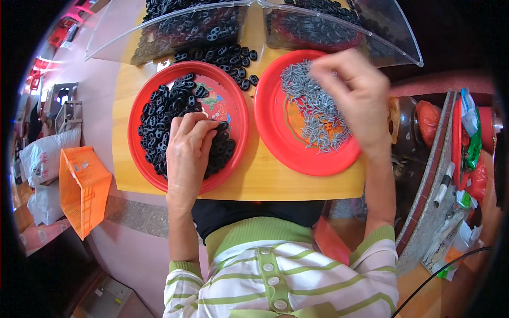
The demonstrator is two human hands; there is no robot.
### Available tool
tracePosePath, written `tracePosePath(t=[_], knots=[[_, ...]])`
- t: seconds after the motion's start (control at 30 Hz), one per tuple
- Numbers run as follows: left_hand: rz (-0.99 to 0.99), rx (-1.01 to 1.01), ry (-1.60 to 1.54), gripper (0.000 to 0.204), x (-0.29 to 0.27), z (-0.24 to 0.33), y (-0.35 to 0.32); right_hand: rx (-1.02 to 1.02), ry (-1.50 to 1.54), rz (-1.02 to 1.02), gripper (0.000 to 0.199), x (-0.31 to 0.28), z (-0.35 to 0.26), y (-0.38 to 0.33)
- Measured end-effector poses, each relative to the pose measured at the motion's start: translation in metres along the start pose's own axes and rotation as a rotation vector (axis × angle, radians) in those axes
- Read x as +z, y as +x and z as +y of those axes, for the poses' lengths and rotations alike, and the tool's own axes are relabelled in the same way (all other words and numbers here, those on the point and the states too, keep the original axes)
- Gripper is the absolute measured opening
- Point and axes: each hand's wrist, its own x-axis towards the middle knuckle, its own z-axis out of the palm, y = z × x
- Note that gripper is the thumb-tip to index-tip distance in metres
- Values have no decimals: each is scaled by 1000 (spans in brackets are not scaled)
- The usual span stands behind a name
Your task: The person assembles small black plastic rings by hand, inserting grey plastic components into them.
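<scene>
My left hand is over the left red plate, its fingers pinched on a small black plastic piece with two holes. Many pieces of the same kind are heaped on that plate around the fingers. My right hand, blurred by motion, is above the far right side of the other red plate. Its fingers are curled together; whatever may be between them is too smeared to make out. Beneath it lies a pile of small grey screws, partly hidden by the hand.
Two clear plastic bins, one on the left and one on the right, stand at the back with black pieces. Loose black pieces lie before them on the yellow table. An orange crate sits at left; bags and packets crowd the right.
</scene>
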Motion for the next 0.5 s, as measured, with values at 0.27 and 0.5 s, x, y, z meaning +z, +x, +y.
tracePosePath(t=[0.27,0.5], knots=[[-18,-15,-128,16,-4,-3,1,83,-34,-174,12,51,6,-31],[180,-243,-698,11,2,-2,-16,31,-165,-157,13,63,5,-33]])
